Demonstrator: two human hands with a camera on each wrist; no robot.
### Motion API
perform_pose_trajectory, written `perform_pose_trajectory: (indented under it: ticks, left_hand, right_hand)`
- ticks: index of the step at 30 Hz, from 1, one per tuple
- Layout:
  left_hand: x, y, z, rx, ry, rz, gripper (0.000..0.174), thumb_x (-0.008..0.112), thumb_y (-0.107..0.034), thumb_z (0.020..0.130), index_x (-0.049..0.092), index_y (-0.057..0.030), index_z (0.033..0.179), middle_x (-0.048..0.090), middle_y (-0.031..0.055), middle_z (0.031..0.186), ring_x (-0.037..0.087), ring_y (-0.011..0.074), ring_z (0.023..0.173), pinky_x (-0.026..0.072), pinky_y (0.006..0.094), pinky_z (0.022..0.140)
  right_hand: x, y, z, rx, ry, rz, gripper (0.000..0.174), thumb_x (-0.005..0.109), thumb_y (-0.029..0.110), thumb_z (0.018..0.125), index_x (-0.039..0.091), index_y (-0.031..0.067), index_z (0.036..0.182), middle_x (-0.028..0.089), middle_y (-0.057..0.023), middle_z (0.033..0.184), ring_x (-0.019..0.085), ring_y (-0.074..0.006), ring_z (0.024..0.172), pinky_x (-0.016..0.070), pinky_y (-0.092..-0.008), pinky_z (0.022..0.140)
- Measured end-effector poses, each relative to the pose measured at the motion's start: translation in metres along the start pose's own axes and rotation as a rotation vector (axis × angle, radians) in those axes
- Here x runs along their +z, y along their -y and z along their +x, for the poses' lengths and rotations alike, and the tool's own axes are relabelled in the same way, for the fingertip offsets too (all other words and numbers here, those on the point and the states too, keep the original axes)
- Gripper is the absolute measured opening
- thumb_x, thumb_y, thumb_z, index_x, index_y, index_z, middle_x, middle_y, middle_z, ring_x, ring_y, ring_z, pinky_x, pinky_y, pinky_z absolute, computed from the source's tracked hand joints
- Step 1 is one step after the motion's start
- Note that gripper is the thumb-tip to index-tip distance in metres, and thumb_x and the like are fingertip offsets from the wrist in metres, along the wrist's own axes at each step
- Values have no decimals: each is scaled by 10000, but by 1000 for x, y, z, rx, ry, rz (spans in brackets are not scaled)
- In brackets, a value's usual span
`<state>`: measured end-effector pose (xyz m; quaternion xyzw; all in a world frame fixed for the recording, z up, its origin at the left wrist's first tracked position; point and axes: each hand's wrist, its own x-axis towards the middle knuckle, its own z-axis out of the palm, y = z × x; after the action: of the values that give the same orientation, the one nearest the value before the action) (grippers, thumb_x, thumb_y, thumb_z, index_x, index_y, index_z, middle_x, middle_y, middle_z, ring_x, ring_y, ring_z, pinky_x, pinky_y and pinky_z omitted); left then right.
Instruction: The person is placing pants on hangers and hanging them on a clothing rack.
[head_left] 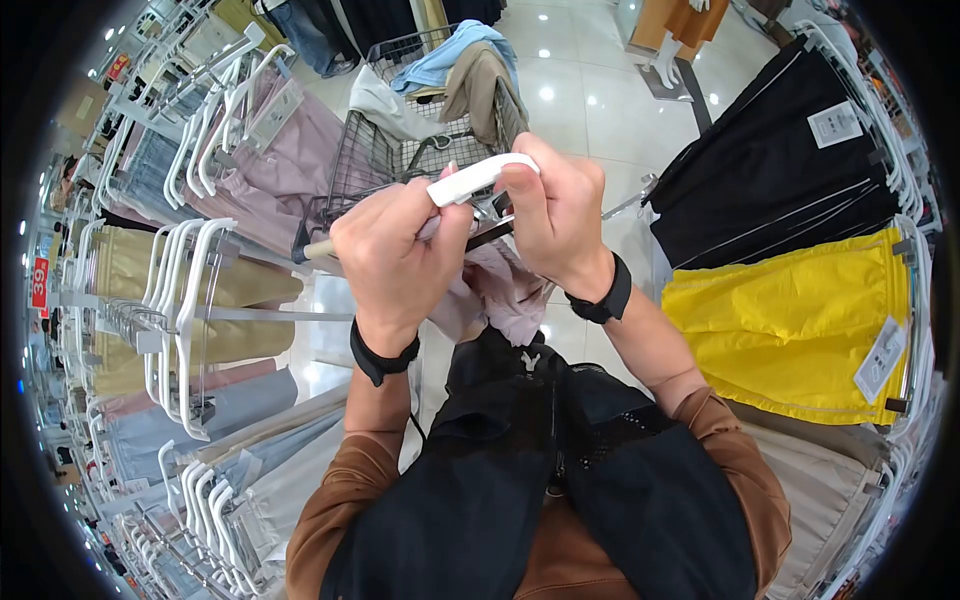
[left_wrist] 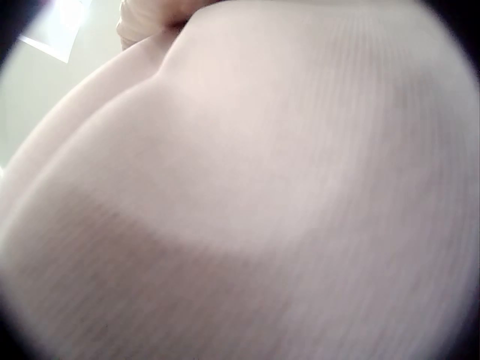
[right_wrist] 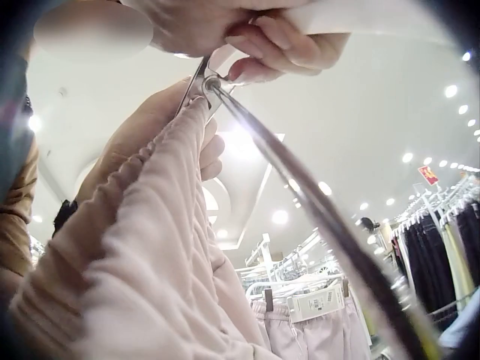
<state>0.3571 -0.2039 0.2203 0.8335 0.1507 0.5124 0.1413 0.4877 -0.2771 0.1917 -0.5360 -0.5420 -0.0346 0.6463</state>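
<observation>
A white plastic hanger (head_left: 482,178) with a metal bar is held between both hands in front of the chest. My left hand (head_left: 392,248) grips its left end with curled fingers, and my right hand (head_left: 566,205) grips the right end, thumb laid along the top. Pale pink trousers (right_wrist: 161,232) hang under the hands, their gathered waistband at a metal clip (right_wrist: 213,84). The right hand's fingers are close above that clip in the right wrist view. Pink ribbed fabric (left_wrist: 247,165) fills most of the left wrist view, hiding the left hand's grip.
A wire shopping cart (head_left: 345,175) holding several garments stands ahead. Racks with white hangers (head_left: 185,320) and folded-over trousers line the left. At right hang black trousers (head_left: 780,170) and yellow trousers (head_left: 790,325). Black garments (head_left: 450,480) drape over the person's front.
</observation>
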Motion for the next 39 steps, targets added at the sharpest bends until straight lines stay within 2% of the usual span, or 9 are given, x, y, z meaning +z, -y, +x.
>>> perform_pose_trajectory:
  ticks: [13, 19, 22, 26, 28, 31, 34, 35, 39]
  left_hand:
    - [-14, 1, -29, -213, 648, -177, 243, 746, -206, 721, 647, -14, 833, 588, 107, 583, 570, 314, 490, 453, 336, 487]
    - [-27, -6, -29, -193, 622, -232, 189, 767, -116, 717, 680, -2, 840, 637, 122, 638, 608, 308, 523, 458, 335, 486]
    - [-46, -5, -25, 62, 462, -248, 319, 786, -56, 657, 681, 69, 931, 677, 150, 704, 653, 277, 565, 472, 322, 508]
    - [-74, -7, -59, -270, 164, -174, 276, 820, -91, 579, 662, 9, 781, 645, 118, 699, 598, 274, 550, 492, 341, 592]
    - [-78, -4, -66, -394, -46, -547, 358, 835, -119, 549, 612, -13, 810, 631, 131, 821, 602, 257, 692, 484, 370, 704]
    - [-100, 26, -62, -275, 278, -699, 479, 840, -124, 540, 574, 5, 917, 616, 166, 961, 600, 252, 834, 476, 383, 778]
    - [-82, 21, -65, -495, 131, -679, 464, 822, -79, 595, 583, 30, 978, 660, 169, 933, 625, 214, 723, 497, 337, 680]
    - [-80, 19, -68, -692, 109, -706, 431, 820, -75, 609, 605, 36, 966, 670, 161, 940, 630, 202, 718, 494, 328, 674]
    - [-51, 67, -61, -546, 478, -523, 263, 743, -119, 741, 667, 36, 939, 648, 69, 930, 594, 164, 856, 463, 305, 795]
  right_hand:
    - [-1, -6, -7, -181, 144, -46, 477, 485, 368, 979, 489, 14, 659, 438, -113, 555, 494, -291, 478, 370, -371, 455]
    - [-14, 3, -17, -169, 126, 31, 302, 649, 296, 885, 570, 17, 798, 552, -107, 675, 570, -293, 599, 444, -362, 530]
    - [-47, -2, -47, -336, -186, 16, 293, 629, 268, 895, 578, -20, 882, 597, -132, 765, 596, -290, 655, 471, -356, 591]
    - [-86, -16, -92, -202, -319, -35, 305, 620, 239, 883, 581, -40, 999, 627, -139, 874, 612, -306, 752, 495, -355, 713]
    - [-96, -10, -74, 8, -71, -394, 305, 606, 223, 886, 587, -35, 1047, 619, -151, 941, 604, -334, 831, 484, -373, 774]
    - [-111, -19, -75, 380, 464, 77, 325, 634, 222, 888, 602, -33, 1086, 605, -164, 989, 592, -319, 893, 472, -359, 795]
    - [-121, 0, -64, 639, 849, 130, 314, 670, 224, 880, 635, -30, 1061, 606, -165, 990, 599, -299, 891, 473, -347, 791]
    - [-122, -2, -69, 637, 851, 131, 314, 670, 224, 880, 635, -30, 1061, 606, -165, 990, 599, -299, 891, 473, -347, 791]
    - [-132, -7, -87, 513, 773, 302, 250, 687, 203, 881, 672, -20, 993, 583, -155, 1061, 577, -250, 934, 462, -330, 810]
